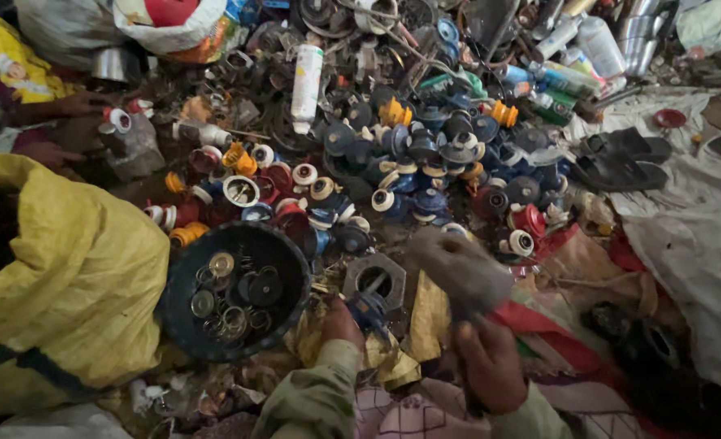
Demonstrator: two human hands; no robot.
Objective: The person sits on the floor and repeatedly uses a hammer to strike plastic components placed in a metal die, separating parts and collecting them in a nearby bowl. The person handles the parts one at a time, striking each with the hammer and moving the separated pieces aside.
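Observation:
My left hand (pixel 340 323) grips a small blue capped part (pixel 369 309) and presses it down beside a grey hexagonal metal block (pixel 377 276) with a round hole. In my right hand (pixel 490 366) is a handle whose grey, motion-blurred hammer head (pixel 458 268) hangs just right of the block. Left of my hands sits a round dark basket (pixel 183 325) with several metal rings and springs in it. Behind the block lies a big heap of blue, red, white and orange valve-like parts (pixel 425 171).
A person in yellow cloth (pixel 68 284) sits at the left, their hands (pixel 76 104) near the heap's far left. White sacks (pixel 702 236) and dark sandals (pixel 621 158) lie at the right. Spray cans and bottles (pixel 308 77) litter the back.

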